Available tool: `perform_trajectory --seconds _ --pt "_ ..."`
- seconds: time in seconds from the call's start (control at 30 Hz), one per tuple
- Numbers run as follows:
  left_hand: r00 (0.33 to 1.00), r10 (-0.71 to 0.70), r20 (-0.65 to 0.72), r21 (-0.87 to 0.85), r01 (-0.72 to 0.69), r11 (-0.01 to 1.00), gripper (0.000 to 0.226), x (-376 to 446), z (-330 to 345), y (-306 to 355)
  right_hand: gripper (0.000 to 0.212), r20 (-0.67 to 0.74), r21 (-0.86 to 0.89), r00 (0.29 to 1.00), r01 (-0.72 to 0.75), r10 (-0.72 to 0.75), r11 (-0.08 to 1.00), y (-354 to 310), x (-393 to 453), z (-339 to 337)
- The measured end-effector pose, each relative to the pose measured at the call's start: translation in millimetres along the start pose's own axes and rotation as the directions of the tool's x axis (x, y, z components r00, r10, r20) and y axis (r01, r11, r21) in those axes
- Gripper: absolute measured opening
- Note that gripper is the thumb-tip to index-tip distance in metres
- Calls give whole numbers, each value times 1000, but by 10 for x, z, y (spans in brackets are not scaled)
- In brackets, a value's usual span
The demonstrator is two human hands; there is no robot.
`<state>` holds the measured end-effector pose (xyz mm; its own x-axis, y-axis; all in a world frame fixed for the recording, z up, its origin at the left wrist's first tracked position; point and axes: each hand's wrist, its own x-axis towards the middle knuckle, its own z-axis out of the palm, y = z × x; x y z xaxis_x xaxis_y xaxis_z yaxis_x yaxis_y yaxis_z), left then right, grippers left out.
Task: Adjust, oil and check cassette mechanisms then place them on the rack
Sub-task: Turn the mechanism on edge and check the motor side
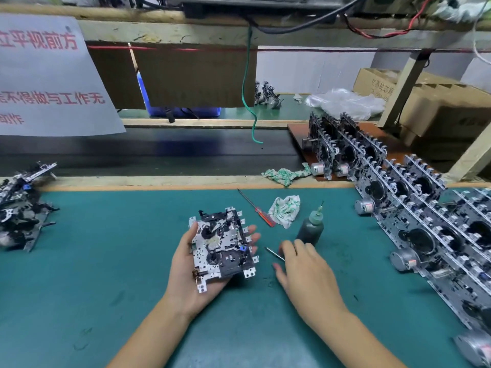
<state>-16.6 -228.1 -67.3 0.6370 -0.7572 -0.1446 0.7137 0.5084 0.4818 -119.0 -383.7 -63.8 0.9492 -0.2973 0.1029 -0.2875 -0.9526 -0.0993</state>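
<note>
We hold a cassette mechanism in our left hand. It lies flat on our palm, with our thumb on its left edge and our fingers curled up round its right edge. It sits just above the green bench, left of the oil bottle.

Our right hand is palm down, just in front of the oil bottle. Its fingers are loose and grip nothing. A thin metal tool lies by its fingertips; we cannot tell if they touch it.

A red-handled screwdriver lies left of the oil bottle, and a crumpled cloth lies between them. To the right of the bottle, rows of finished mechanisms stand upright on the rack. Far to the left of the bottle lies a pile of more mechanisms.
</note>
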Motion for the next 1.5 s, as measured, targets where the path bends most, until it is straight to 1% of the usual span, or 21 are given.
perform_trajectory --seconds 0.07,0.1,0.13,0.17,0.2,0.23,0.27,0.3,0.33,0.37,0.43,0.53,0.63,0.8,0.93,1.1,1.2,1.37,1.43,1.5 --pt "999 -43 -23 15 43 999 68 18 -17 -37 9 -7 72 1000 -1 1 997 6 14 13" --pt "997 -71 -32 34 73 997 69 21 -21 -51 7 -19 169 999 -23 27 985 30 20 4" --pt "994 -103 -43 55 106 993 71 25 -22 -66 9 -7 343 997 -67 74 937 71 35 -2" --pt "989 -134 -55 73 138 988 73 28 -21 -79 12 57 563 993 -118 104 818 103 45 -26" --pt "985 -162 -65 93 168 981 76 22 -14 -86 14 135 757 986 -166 97 632 113 48 -76" --pt "980 -190 -65 106 196 975 77 15 -9 -92 17 231 874 972 -229 50 428 128 49 -124" --pt "975 -217 -55 115 222 968 78 9 -3 -99 21 319 913 947 -300 -28 276 157 55 -159" --pt "969 -244 -47 125 248 961 79 6 -5 -108 28 387 910 915 -361 -113 203 188 57 -187" --pt "963 -267 -48 141 271 952 80 8 -10 -114 35 437 895 879 -404 -190 189 214 58 -213" --pt "956 -287 -64 161 294 942 81 14 -26 -117 39 473 879 847 -433 -242 200 228 60 -218" --pt "946 -310 -90 190 322 928 83 13 -35 -119 41 498 865 820 -448 -282 225 231 54 -241" --pt "942 -315 -120 198 333 922 83 38 -43 -126 40 495 866 813 -436 -306 244 206 54 -235" --pt "941 -310 -136 207 333 920 83 45 -48 -137 39 510 852 804 -424 -304 307 164 50 -215" --pt "942 -297 -154 245 328 912 84 44 -20 -145 37 563 819 763 -462 -319 341 152 30 -221" --pt "945 -282 -168 272 320 908 83 45 -20 -147 37 553 822 767 -437 -326 366 167 25 -228" --pt "937 -291 -191 282 336 899 82 46 -30 -145 45 546 818 770 -405 -330 407 167 23 -214" --pt "934 -293 -202 285 342 895 80 39 -20 -143 47 551 819 755 -406 -356 405 181 32 -209" --pt "931 -289 -222 272 343 899 76 34 -1 -143 52 586 805 705 -451 -400 386 184 58 -209" --pt "933 -283 -223 262 337 904 73 36 8 -142 53 582 802 717 -429 -383 415 176 53 -209" --pt "935 -274 -223 258 328 909 71 39 21 -144 56 565 799 744 -386 -356 462 166 46 -210"
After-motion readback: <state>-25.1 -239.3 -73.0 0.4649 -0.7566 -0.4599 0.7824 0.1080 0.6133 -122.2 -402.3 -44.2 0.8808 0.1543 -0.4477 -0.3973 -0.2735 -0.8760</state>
